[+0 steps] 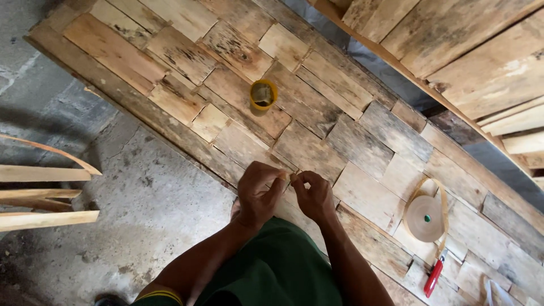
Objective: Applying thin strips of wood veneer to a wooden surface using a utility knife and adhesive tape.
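Note:
My left hand [258,192] and my right hand [313,195] meet over a long panel [187,73] pieced together from many short wooden boards. Their fingertips pinch a small pale piece between them, too small to make out clearly. Both hands hover above the panel's near edge. A yellow cup [263,94] stands upright on the boards, well beyond the hands. My green-clothed knee [277,266] is below the hands.
A roll of tan edge-banding tape [426,218] lies on the panel to the right, its strip looping out. A red-handled cutter [434,276] lies just below it. Loose wooden slats [45,195] rest on the concrete floor at left. Stacked planks [470,45] fill the top right.

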